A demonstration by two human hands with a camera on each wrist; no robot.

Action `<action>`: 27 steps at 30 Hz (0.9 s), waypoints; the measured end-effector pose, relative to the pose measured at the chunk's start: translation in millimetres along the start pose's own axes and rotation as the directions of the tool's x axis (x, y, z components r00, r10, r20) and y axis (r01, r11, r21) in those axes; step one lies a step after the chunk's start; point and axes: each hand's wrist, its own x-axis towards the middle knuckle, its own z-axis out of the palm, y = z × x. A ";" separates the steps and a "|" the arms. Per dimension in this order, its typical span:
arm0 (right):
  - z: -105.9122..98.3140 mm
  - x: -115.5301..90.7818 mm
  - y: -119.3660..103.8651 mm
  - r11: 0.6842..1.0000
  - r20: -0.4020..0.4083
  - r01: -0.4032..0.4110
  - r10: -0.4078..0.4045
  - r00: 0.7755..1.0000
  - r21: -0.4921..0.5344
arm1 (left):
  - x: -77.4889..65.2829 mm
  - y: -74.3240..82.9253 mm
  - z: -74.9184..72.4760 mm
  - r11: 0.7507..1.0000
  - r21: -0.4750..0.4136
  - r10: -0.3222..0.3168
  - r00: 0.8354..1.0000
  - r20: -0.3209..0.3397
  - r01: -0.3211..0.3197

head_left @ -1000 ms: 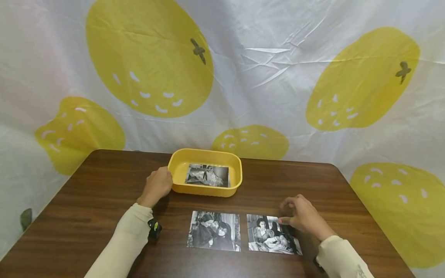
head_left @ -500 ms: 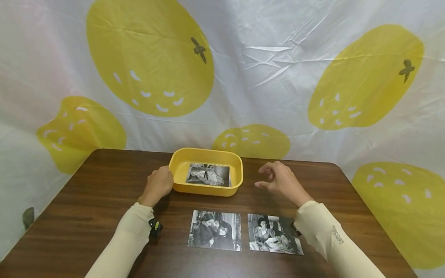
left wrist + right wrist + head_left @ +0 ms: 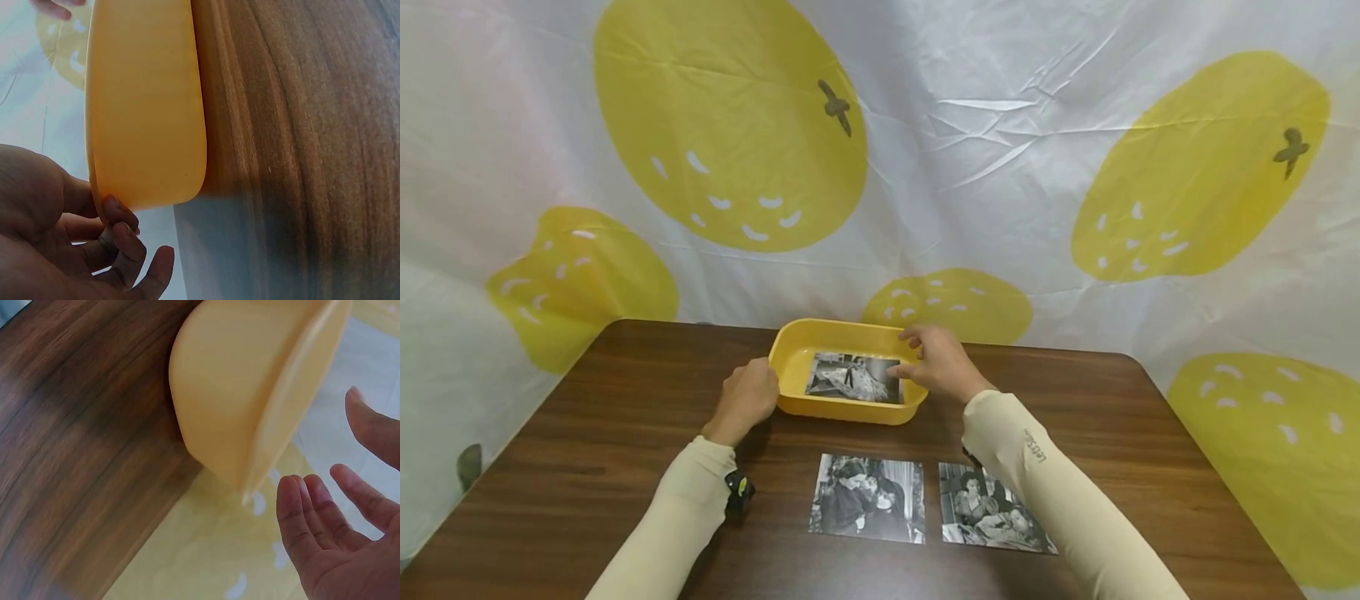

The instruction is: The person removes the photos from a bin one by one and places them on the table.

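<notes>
A yellow plastic tub (image 3: 842, 410) stands towards the back of the table. My left hand (image 3: 747, 400) grips its left end; in the left wrist view, thumb and fingers (image 3: 119, 215) pinch the rim of the tub (image 3: 147, 106). Over the tub's right end is my right hand (image 3: 938, 362), fingers spread and holding nothing. The right wrist view shows that hand (image 3: 344, 537) apart from the tub wall (image 3: 231, 381). Inside the tub lies a black-and-white photo (image 3: 853, 379), its right edge close to my right thumb.
Two more black-and-white photos lie flat nearer to me, a left one (image 3: 868, 500) and a right one (image 3: 988, 512) partly covered by my right sleeve (image 3: 1052, 483). Behind the brown wooden table (image 3: 625, 400) hangs a white curtain (image 3: 955, 192) printed with yellow fruit.
My right hand has moved from the right photo up and left to the tub's right end. My left hand keeps its grip on the tub, and the photos lie where they were.
</notes>
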 end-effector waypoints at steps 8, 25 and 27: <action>29.5 26.1 -0.7 0.999 0.112 -0.046 0.048 0.993 -0.016 | -0.2 1.0 -1.3 1.000 0.003 -0.004 1.000 -0.003 0.004; 63.7 47.4 -4.3 0.964 0.179 -0.087 0.135 0.975 -0.251 | 0.1 -0.2 -0.5 1.000 -0.006 -0.006 1.000 -0.018 0.006; 64.4 46.9 -3.9 0.960 0.167 -0.087 0.135 0.977 -0.265 | 0.4 0.2 -0.1 1.000 -0.004 -0.006 1.000 -0.016 0.006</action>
